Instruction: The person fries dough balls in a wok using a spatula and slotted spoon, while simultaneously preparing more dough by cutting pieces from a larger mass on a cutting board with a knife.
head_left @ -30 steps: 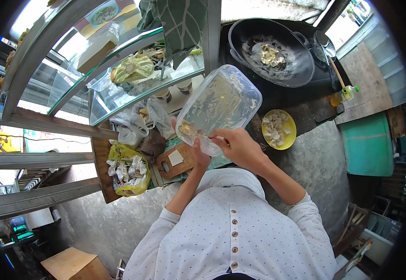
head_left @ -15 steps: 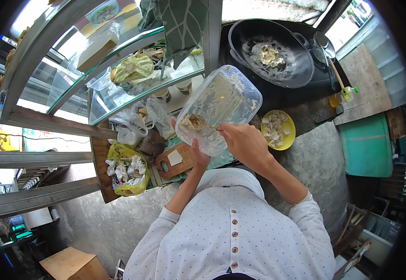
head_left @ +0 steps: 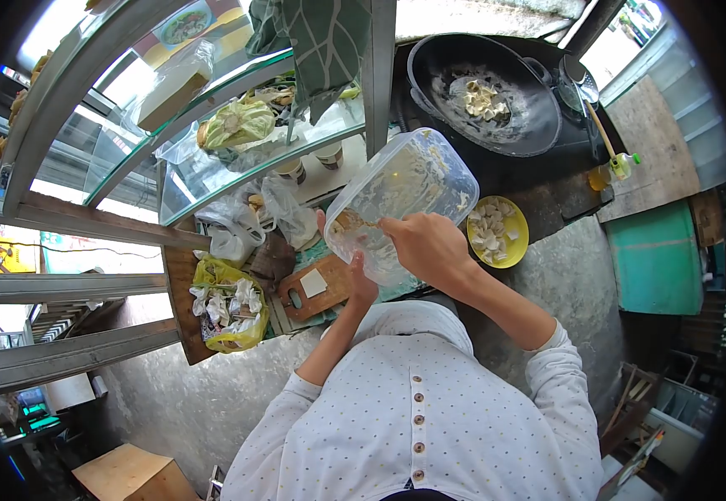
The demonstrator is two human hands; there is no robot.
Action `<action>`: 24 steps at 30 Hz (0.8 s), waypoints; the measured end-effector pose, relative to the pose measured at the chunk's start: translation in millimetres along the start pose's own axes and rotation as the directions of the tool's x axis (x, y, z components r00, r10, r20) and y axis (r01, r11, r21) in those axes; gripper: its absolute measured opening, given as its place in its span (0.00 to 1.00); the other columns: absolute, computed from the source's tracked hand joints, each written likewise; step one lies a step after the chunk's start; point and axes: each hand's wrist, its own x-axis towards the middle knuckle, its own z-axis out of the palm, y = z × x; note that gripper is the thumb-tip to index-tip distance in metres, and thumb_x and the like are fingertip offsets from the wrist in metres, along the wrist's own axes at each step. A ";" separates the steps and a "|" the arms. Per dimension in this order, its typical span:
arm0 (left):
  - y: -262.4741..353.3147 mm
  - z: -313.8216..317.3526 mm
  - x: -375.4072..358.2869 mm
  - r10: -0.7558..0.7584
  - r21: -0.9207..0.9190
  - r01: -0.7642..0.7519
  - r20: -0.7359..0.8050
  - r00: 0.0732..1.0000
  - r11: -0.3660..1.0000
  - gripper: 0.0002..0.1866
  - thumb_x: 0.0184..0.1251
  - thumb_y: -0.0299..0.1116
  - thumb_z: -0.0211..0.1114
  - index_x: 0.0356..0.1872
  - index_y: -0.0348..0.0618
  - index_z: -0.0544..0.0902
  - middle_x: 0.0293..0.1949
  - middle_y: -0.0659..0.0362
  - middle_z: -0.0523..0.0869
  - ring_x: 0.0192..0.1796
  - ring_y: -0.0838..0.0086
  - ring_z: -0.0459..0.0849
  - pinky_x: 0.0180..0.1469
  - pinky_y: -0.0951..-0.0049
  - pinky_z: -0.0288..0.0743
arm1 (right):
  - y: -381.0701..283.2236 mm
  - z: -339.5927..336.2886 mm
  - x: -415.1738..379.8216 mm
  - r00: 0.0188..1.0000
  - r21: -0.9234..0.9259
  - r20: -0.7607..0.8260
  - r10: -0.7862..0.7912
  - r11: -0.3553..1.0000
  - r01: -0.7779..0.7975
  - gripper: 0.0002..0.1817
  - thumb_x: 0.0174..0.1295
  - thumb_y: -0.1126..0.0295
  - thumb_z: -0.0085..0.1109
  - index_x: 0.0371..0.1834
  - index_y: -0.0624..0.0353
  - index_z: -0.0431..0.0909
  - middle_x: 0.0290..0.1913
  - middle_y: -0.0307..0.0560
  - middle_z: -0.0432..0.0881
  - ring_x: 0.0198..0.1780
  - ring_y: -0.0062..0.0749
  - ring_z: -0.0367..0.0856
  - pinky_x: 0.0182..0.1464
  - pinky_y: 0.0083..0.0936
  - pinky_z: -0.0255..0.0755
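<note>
My left hand grips the near left side of a clear plastic container, which is tilted and has pale paste smeared inside. In my right hand is the handle of a spoon, its bowl inside the container near the left wall. To the right of that hand sits a yellow bowl with several pale folded pieces. Below and left of the container lies a wooden board with a white square sheet on it.
A black wok with pale pieces stands at the back right, a ladle and skimmer beside it. A yellow plastic bag is at the left counter edge. A glass case holding a cabbage rises at back left.
The container has shifted slightly down and right and is tilted more. Both hands have moved a little with it, and the spoon remains inside.
</note>
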 end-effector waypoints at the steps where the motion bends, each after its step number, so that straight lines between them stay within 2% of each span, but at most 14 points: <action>1: 2.4 2.0 -0.5 -0.001 -0.001 0.001 0.001 1.000 1.000 0.35 0.61 0.44 0.49 0.68 0.44 0.49 0.60 0.55 0.63 0.59 0.67 0.68 0.60 0.67 0.62 | 1.3 0.5 0.1 1.000 -0.001 0.000 0.001 1.000 -0.001 0.09 0.54 0.72 0.51 0.36 0.56 0.78 0.20 0.52 0.78 0.24 0.47 0.79 0.26 0.38 0.72; 4: 4.4 1.4 -0.7 0.010 0.025 -0.010 0.007 1.000 1.000 0.32 0.62 0.43 0.48 0.65 0.40 0.54 0.58 0.54 0.66 0.58 0.67 0.68 0.61 0.67 0.61 | 4.6 3.3 0.1 1.000 0.070 -0.006 0.009 0.998 -0.009 0.08 0.55 0.71 0.52 0.36 0.56 0.80 0.22 0.52 0.79 0.25 0.47 0.79 0.27 0.38 0.72; 7: -6.5 -13.1 3.2 -0.061 0.037 0.062 -0.006 0.998 0.997 0.31 0.62 0.44 0.47 0.64 0.37 0.56 0.57 0.53 0.67 0.58 0.68 0.68 0.60 0.67 0.61 | 6.6 5.0 -0.7 0.999 0.127 -0.034 -0.009 0.992 0.014 0.08 0.56 0.70 0.53 0.35 0.56 0.81 0.24 0.53 0.80 0.27 0.48 0.79 0.27 0.38 0.72; 9: -13.4 -23.0 6.9 -0.113 -0.002 0.114 0.074 0.991 0.994 0.30 0.63 0.44 0.47 0.63 0.38 0.57 0.56 0.53 0.67 0.58 0.68 0.68 0.61 0.68 0.61 | 8.8 8.5 -1.9 0.995 0.276 -0.102 0.004 0.961 0.025 0.07 0.56 0.72 0.56 0.36 0.58 0.81 0.23 0.53 0.80 0.22 0.40 0.79 0.27 0.32 0.71; 10: -14.0 -22.6 7.5 -0.113 -0.002 0.113 0.072 0.991 0.994 0.30 0.63 0.44 0.47 0.63 0.38 0.57 0.56 0.53 0.67 0.58 0.68 0.68 0.61 0.68 0.61 | 11.4 8.1 -2.0 0.995 0.277 -0.100 0.002 0.961 0.026 0.07 0.56 0.72 0.56 0.36 0.58 0.81 0.23 0.53 0.80 0.22 0.40 0.79 0.27 0.32 0.71; 12: -12.6 -17.5 10.2 0.022 0.004 -0.022 0.034 0.999 1.000 0.29 0.64 0.45 0.46 0.62 0.39 0.57 0.57 0.54 0.67 0.57 0.67 0.68 0.60 0.67 0.61 | 19.2 4.3 -1.1 0.996 0.576 0.023 0.086 0.813 -0.083 0.08 0.55 0.70 0.57 0.37 0.55 0.81 0.21 0.54 0.78 0.25 0.47 0.79 0.28 0.36 0.69; 13: -10.9 -14.7 9.9 0.028 0.001 -0.028 0.029 0.999 1.000 0.29 0.64 0.45 0.46 0.62 0.39 0.57 0.57 0.54 0.67 0.57 0.67 0.68 0.60 0.67 0.61 | 21.4 -1.2 -3.0 0.997 0.574 0.025 0.079 0.815 -0.079 0.08 0.55 0.70 0.57 0.37 0.55 0.81 0.21 0.54 0.78 0.25 0.47 0.79 0.28 0.36 0.69; 15: -8.2 -11.0 10.2 0.126 0.043 -0.125 -0.038 0.991 0.991 0.29 0.64 0.46 0.46 0.62 0.41 0.58 0.58 0.56 0.66 0.58 0.66 0.68 0.59 0.64 0.64 | 23.6 -17.8 -8.1 0.979 0.466 -0.040 0.198 0.871 -0.157 0.08 0.54 0.70 0.58 0.37 0.54 0.81 0.19 0.53 0.77 0.22 0.44 0.77 0.27 0.32 0.68; 16: -17.0 -20.9 14.3 0.126 0.042 -0.124 -0.037 0.991 0.991 0.29 0.64 0.46 0.46 0.62 0.41 0.58 0.58 0.56 0.66 0.58 0.66 0.68 0.59 0.64 0.64 | 26.2 -22.4 -10.3 0.979 0.465 -0.042 0.199 0.871 -0.158 0.08 0.54 0.70 0.58 0.37 0.54 0.81 0.19 0.53 0.77 0.22 0.44 0.77 0.27 0.32 0.68; 18: -34.9 -41.5 25.4 -0.016 -0.250 0.016 0.002 1.000 0.968 0.29 0.64 0.46 0.47 0.63 0.43 0.58 0.58 0.58 0.65 0.57 0.65 0.69 0.57 0.60 0.67 | 30.7 -28.7 -15.6 0.973 0.467 -0.051 0.223 0.867 -0.174 0.08 0.56 0.73 0.59 0.38 0.59 0.80 0.16 0.43 0.74 0.18 0.20 0.69 0.25 0.19 0.65; 19: -37.5 -42.4 27.7 -0.019 -0.250 0.019 0.005 1.000 0.968 0.29 0.64 0.46 0.47 0.63 0.43 0.58 0.58 0.58 0.65 0.57 0.65 0.69 0.57 0.60 0.67 | 30.4 -30.9 -17.2 0.972 0.468 -0.053 0.227 0.866 -0.177 0.08 0.56 0.73 0.59 0.38 0.59 0.80 0.16 0.43 0.74 0.18 0.20 0.69 0.25 0.19 0.65; 21: -39.0 -41.2 34.4 0.078 -0.205 -0.093 -0.077 0.994 0.974 0.29 0.63 0.48 0.48 0.62 0.44 0.59 0.58 0.58 0.65 0.57 0.64 0.69 0.57 0.59 0.68 | 29.5 -33.8 -19.5 0.975 0.409 -0.017 0.222 0.891 -0.196 0.08 0.56 0.73 0.57 0.39 0.59 0.80 0.17 0.43 0.74 0.18 0.19 0.69 0.25 0.18 0.65; 22: -40.9 -43.8 37.3 0.079 -0.206 -0.094 -0.078 0.994 0.974 0.29 0.63 0.48 0.48 0.62 0.44 0.59 0.58 0.58 0.65 0.57 0.64 0.69 0.57 0.59 0.68 | 31.5 -31.1 -20.8 0.975 0.408 -0.016 0.220 0.892 -0.195 0.08 0.56 0.73 0.57 0.39 0.59 0.80 0.17 0.43 0.74 0.18 0.19 0.69 0.25 0.18 0.65; 24: -51.0 -59.3 44.4 -0.139 -0.146 0.125 -0.086 0.987 0.981 0.30 0.67 0.42 0.46 0.67 0.41 0.53 0.61 0.54 0.63 0.62 0.66 0.63 0.64 0.67 0.55 | 39.6 -16.9 -24.5 0.960 0.515 -0.084 0.267 0.836 -0.188 0.10 0.55 0.73 0.53 0.40 0.58 0.79 0.20 0.53 0.78 0.20 0.40 0.77 0.28 0.29 0.68</action>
